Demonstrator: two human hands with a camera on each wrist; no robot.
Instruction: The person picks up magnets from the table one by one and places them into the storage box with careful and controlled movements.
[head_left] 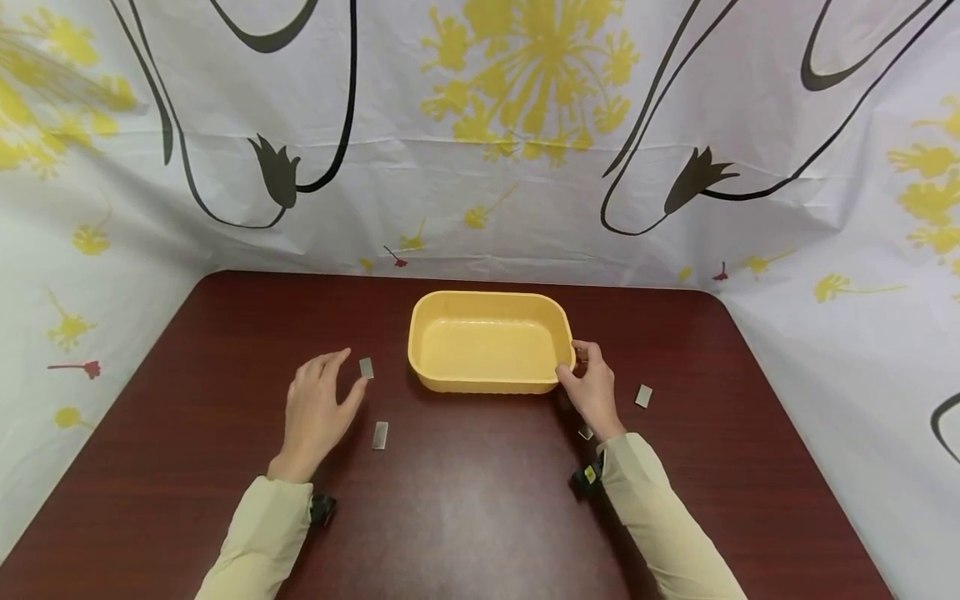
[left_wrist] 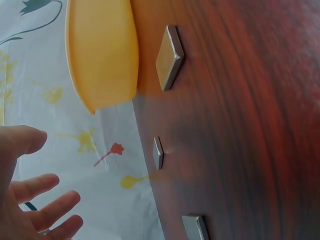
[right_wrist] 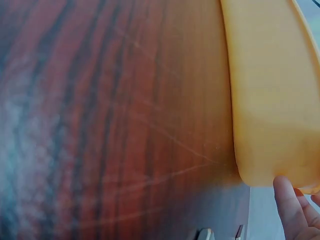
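Observation:
A yellow rectangular plastic tub [head_left: 491, 387] sits near the far side of the dark wooden table. At its right end my right hand [head_left: 595, 392] grips the rim, thumb on the near corner and fingers round the outside. My left hand [head_left: 318, 412] hovers over the table left of the tub, thumb and fingers spread apart and holding nothing. Close to its fingertips lies a small flat metal block [head_left: 366, 367]. Another metal block [head_left: 380, 435] lies nearer to me. In the left wrist view a third block [left_wrist: 196, 227] shows, apparently hidden by the hand in the head view.
Right of my right hand lies a small metal block [head_left: 643, 396], and another block [head_left: 586, 432] is partly covered by that wrist. A patterned white cloth [head_left: 480, 208] hangs behind the table [head_left: 480, 500] and along its sides.

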